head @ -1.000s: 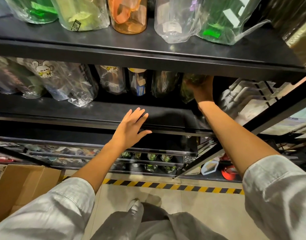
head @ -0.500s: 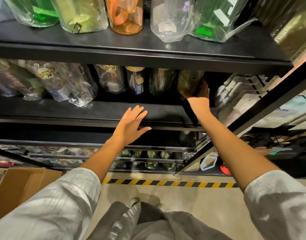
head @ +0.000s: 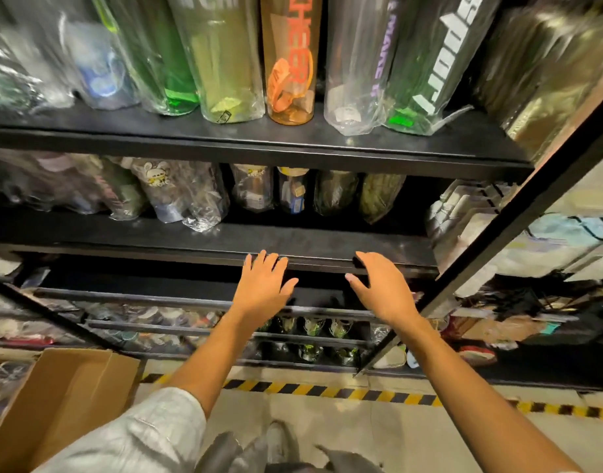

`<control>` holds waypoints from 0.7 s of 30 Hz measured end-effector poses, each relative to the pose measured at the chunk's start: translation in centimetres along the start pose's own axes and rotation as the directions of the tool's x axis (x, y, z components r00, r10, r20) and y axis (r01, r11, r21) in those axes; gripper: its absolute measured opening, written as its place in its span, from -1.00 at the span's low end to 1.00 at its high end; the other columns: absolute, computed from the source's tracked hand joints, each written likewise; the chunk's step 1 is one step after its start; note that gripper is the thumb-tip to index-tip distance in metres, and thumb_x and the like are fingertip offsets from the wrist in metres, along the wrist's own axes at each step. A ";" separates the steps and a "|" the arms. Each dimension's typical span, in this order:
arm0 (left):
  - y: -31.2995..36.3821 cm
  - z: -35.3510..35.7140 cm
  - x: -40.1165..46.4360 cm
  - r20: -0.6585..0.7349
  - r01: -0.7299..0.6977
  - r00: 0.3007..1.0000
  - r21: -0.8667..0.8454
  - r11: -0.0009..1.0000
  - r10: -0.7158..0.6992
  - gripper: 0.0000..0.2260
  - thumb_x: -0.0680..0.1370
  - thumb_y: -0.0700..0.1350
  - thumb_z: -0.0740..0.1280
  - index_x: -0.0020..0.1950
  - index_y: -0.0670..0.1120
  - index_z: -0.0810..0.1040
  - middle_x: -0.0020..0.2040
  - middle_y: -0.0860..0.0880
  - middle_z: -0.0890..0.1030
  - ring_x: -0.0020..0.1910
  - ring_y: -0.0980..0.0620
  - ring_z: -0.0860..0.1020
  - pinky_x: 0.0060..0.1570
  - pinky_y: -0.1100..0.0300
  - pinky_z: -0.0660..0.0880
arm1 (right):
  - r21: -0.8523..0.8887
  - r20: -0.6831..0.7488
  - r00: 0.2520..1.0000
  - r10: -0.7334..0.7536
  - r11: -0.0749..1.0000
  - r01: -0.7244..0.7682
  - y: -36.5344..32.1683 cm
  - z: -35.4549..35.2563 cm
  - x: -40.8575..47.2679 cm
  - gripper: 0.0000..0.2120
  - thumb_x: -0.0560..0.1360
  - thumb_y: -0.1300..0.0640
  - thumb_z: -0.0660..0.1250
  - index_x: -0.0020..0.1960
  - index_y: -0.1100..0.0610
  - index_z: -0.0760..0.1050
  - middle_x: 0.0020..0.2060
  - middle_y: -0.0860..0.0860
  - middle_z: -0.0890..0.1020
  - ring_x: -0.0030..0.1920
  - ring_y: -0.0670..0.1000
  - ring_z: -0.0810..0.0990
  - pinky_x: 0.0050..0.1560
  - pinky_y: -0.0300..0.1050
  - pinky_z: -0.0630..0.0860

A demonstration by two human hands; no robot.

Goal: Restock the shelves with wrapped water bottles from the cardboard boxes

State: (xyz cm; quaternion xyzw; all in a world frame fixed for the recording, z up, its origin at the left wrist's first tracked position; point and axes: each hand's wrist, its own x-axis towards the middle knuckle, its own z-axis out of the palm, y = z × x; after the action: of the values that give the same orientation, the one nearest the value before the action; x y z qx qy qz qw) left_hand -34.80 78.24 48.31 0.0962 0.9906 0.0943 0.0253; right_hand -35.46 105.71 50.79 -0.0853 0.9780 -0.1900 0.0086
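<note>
Head view: left hand (head: 263,289) and right hand (head: 383,289), fingers spread and holding nothing, are held at the middle shelf's (head: 327,245) front edge; wrapped bottles (head: 378,196) could be toppled by a careless reach.

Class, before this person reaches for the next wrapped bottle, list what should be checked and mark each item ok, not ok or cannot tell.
1. Left hand free, no grip on anything: ok.
2. Right hand free: ok.
3. Last wrapped bottle standing in the middle shelf row: ok.
4. Free room on that shelf right of the row: ok.
5. Cardboard box open and near: ok.
6. Bottles left in the box: cannot tell.
</note>
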 end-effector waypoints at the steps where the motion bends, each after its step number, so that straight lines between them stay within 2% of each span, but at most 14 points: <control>1: -0.2 -0.5 -1.7 -0.014 0.042 0.999 0.001 0.999 -0.042 -0.40 0.72 0.24 0.00 0.64 -0.09 0.25 0.63 -0.11 0.26 0.65 -0.18 0.09 0.62 -0.19 -0.02 | 0.008 0.000 0.999 -0.033 0.999 0.033 -0.8 0.5 -0.6 -0.38 0.66 -0.21 0.24 0.60 0.10 0.30 0.50 0.06 0.45 0.52 0.10 0.37 0.51 0.06 0.34; 4: -0.9 -1.5 -7.7 -0.039 0.170 0.985 0.041 0.985 -0.168 -0.19 0.57 0.33 -0.26 0.61 -0.09 0.32 0.58 -0.13 0.34 0.62 -0.21 0.18 0.60 -0.22 0.05 | 0.055 0.022 0.984 -0.175 0.983 0.173 -3.3 1.8 -2.4 -0.39 0.67 -0.20 0.24 0.61 0.08 0.29 0.53 0.03 0.43 0.54 0.08 0.34 0.55 0.05 0.29; 7: -2.6 -0.5 -14.6 -0.056 0.299 0.953 0.027 0.954 -0.297 -0.14 0.57 0.39 -0.32 0.55 -0.07 0.38 0.50 -0.13 0.42 0.54 -0.24 0.30 0.55 -0.23 0.16 | 0.061 0.038 0.944 -0.328 0.944 0.325 -5.7 4.2 -4.2 -0.38 0.66 -0.20 0.25 0.61 0.09 0.31 0.52 0.05 0.44 0.54 0.11 0.36 0.55 0.08 0.29; 10: -4.0 0.4 -21.8 -0.033 0.458 0.888 -0.027 0.889 -0.459 -0.05 0.51 0.44 -0.44 0.59 -0.03 0.35 0.53 -0.07 0.40 0.57 -0.19 0.26 0.56 -0.21 0.15 | 0.077 0.059 0.885 -0.461 0.886 0.457 -9.2 6.7 -6.2 -0.36 0.63 -0.30 0.17 0.54 0.09 0.43 0.44 0.05 0.53 0.47 0.12 0.47 0.51 0.08 0.38; 12: -4.7 0.8 -26.3 -0.049 0.554 0.829 -0.058 0.831 -0.556 -0.08 0.53 0.44 -0.40 0.58 -0.01 0.38 0.52 -0.05 0.42 0.57 -0.17 0.29 0.56 -0.21 0.15 | 0.132 0.049 0.826 -0.561 0.824 0.552 -11.7 8.7 -7.7 -0.39 0.62 -0.28 0.19 0.44 0.12 0.54 0.33 0.07 0.62 0.36 0.13 0.57 0.41 0.09 0.49; 14: -5.3 0.8 -30.6 -0.027 0.652 0.755 -0.081 0.754 -0.655 -0.19 0.58 0.41 -0.27 0.56 0.01 0.40 0.49 -0.05 0.46 0.54 -0.16 0.33 0.55 -0.20 0.15 | 0.195 0.051 0.769 -0.637 0.762 0.618 -14.6 10.4 -9.4 -0.42 0.64 -0.27 0.21 0.42 0.14 0.56 0.31 0.07 0.63 0.35 0.14 0.58 0.38 0.12 0.51; 16: -6.2 1.0 -34.7 -0.052 0.726 0.682 -0.081 0.683 -0.730 -0.31 0.61 0.35 -0.12 0.49 0.00 0.48 0.37 -0.08 0.54 0.43 -0.20 0.45 0.48 -0.22 0.30 | 0.221 0.056 0.717 -0.695 0.709 0.669 -17.6 11.8 -10.9 -0.38 0.67 -0.29 0.15 0.40 0.18 0.57 0.30 0.11 0.63 0.34 0.18 0.58 0.37 0.14 0.51; 18: -7.3 1.1 -38.2 -0.063 0.779 0.618 -0.083 0.622 -0.783 -0.41 0.63 0.29 0.02 0.38 -0.05 0.57 0.25 -0.12 0.61 0.31 -0.24 0.55 0.33 -0.25 0.47 | 0.217 0.052 0.671 -0.740 0.664 0.715 -20.9 13.2 -12.1 -0.37 0.68 -0.28 0.14 0.31 0.25 0.61 0.21 0.16 0.67 0.25 0.23 0.63 0.30 0.12 0.54; 21: -9.0 1.1 -42.6 -0.094 0.835 0.530 -0.113 0.538 -0.843 -0.46 0.63 0.24 0.06 0.30 -0.09 0.60 0.20 -0.15 0.63 0.20 -0.26 0.60 0.20 -0.19 0.55 | 0.200 0.070 0.619 -0.783 0.618 0.760 -25.9 15.4 -14.1 -0.44 0.64 -0.22 0.23 0.30 0.23 0.62 0.21 0.17 0.68 0.27 0.22 0.63 0.34 0.10 0.51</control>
State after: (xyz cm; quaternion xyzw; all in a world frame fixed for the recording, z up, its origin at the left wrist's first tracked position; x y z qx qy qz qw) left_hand 5.35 61.48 46.88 -0.3984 0.9113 0.1036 0.0019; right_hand -16.62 78.80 45.98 -0.5108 0.8251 -0.2413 0.0059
